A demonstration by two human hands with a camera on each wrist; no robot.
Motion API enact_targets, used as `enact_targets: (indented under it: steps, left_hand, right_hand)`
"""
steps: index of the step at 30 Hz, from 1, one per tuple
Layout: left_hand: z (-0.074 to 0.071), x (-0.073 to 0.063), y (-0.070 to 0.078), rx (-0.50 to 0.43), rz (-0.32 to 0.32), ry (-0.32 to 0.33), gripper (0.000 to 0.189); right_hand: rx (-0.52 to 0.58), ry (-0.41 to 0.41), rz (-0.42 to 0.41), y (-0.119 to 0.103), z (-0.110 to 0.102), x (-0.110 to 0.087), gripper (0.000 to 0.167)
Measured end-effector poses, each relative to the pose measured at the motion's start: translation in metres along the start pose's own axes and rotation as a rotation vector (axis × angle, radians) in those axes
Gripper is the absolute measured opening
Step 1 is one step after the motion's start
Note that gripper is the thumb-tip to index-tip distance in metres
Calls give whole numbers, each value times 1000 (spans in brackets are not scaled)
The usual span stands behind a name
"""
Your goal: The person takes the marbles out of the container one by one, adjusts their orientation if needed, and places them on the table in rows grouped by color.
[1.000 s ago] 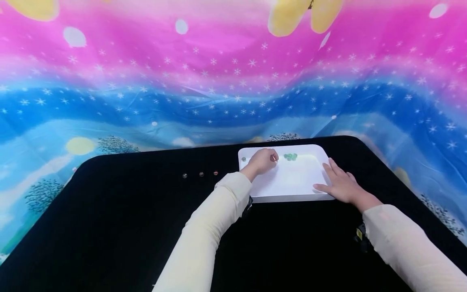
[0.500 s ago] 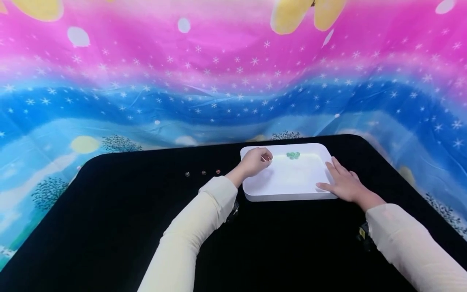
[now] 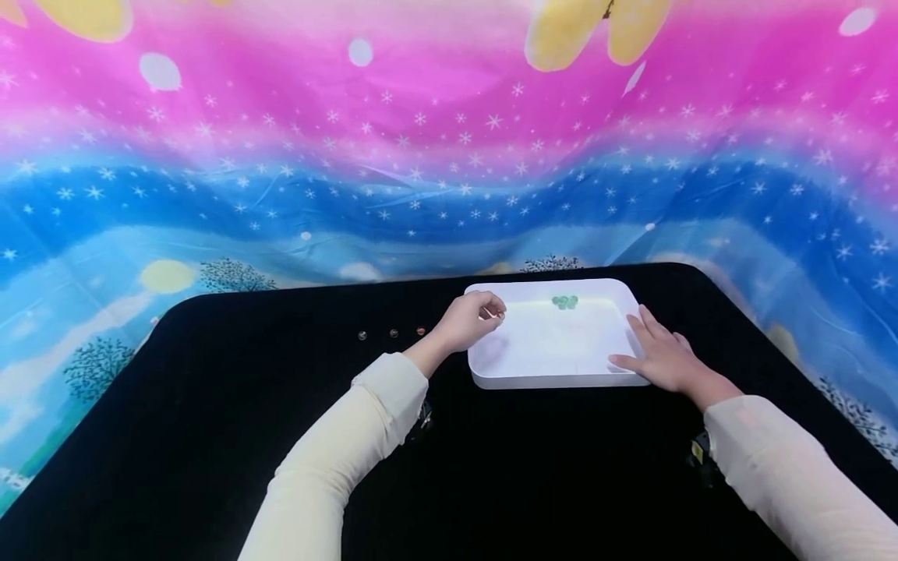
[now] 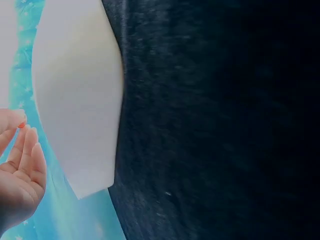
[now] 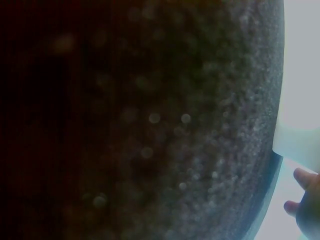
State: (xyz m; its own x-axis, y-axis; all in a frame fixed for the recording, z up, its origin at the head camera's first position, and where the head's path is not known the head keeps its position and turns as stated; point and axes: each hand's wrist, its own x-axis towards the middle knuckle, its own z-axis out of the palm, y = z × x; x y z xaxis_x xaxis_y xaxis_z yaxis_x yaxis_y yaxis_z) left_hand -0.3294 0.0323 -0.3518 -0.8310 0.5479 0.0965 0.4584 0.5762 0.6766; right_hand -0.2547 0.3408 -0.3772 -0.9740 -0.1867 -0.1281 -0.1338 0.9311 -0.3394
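My left hand (image 3: 468, 319) is over the left part of a white tray (image 3: 547, 354). Thumb and fingertip pinch a small orange-red marble (image 4: 22, 124), mostly covered by the fingers; the other fingers are loosely bent. Several green marbles (image 3: 564, 302) lie together along the tray's far side. At the tray's right side, my right hand (image 3: 662, 354) rests with fingers spread over the rim and the thumb towards the inside. Only some fingertips of that hand (image 5: 307, 200) show in the right wrist view, beside the tray's pale wall.
On the black table (image 3: 210, 405), left of the tray, three small marbles stand in a row: a left one (image 3: 362, 336), a middle one (image 3: 394, 333) and a reddish one (image 3: 421, 331). A colourful curtain (image 3: 316, 171) hangs behind the table.
My left hand has moved left across the tray, keeping its pinch. A marble seen at the tray's far left corner one second ago is now hidden behind it. My right hand stays put.
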Motion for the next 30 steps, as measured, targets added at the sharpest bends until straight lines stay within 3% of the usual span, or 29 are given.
enact_targets:
  steps: [19,30]
  left_hand:
    - [-14,-34,-26,-109,-47,57,15]
    - [-23,-52,-38,-84,-85,121,14]
  right_hand:
    - [-5,0,4,-2,1,0,92]
    - [-8,7,-2,1,1,1,95]
